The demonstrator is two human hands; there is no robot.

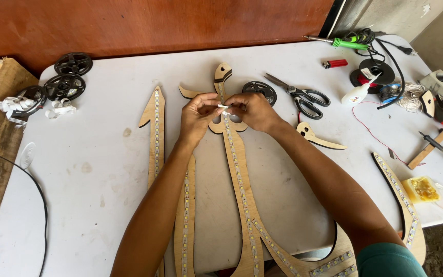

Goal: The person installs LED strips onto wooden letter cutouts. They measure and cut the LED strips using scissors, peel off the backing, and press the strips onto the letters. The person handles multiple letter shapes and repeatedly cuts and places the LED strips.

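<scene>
On white table (103, 154): left hand (197, 115) and right hand (255, 110) together pinching white strip end (223, 107), probably backing paper, over centre wooden cutout (239, 179). LED strip (242, 195) laid below the hands; cutout top (223, 74) bare. Scissors (303, 96) lie near.

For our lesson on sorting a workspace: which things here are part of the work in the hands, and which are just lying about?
In use:
left hand
right hand
white strip end
middle wooden cut-out with LED strip

Lying about:
scissors
red lighter
glue bottle
empty black reels
green soldering iron
</scene>
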